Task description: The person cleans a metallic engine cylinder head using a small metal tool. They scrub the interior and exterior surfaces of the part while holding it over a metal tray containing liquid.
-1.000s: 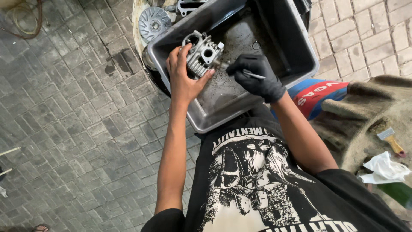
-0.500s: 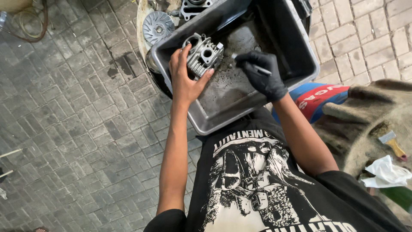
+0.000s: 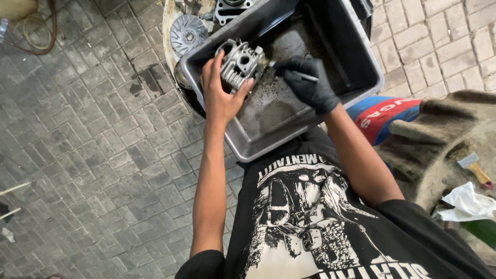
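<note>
My bare left hand (image 3: pixel 219 95) grips a grey finned metal engine part (image 3: pixel 242 64) and holds it upright over the left side of a dark rectangular tray (image 3: pixel 361 62). In a black glove, my right hand (image 3: pixel 310 82) holds a thin brush (image 3: pixel 289 72) whose tip touches the right side of the engine part. The tray's floor is wet and grimy under both hands.
A round finned metal disc (image 3: pixel 187 35) and another engine casting (image 3: pixel 230 8) lie beyond the tray's far left corner. At the right are a brownish cloth (image 3: pixel 454 134), a paintbrush (image 3: pixel 475 169), a white rag (image 3: pixel 467 202) and a red-and-blue item (image 3: pixel 385 116). Grey paving surrounds everything.
My right hand has moved left across the tray, bringing the brush tip onto the engine part. The left hand keeps its hold on the part.
</note>
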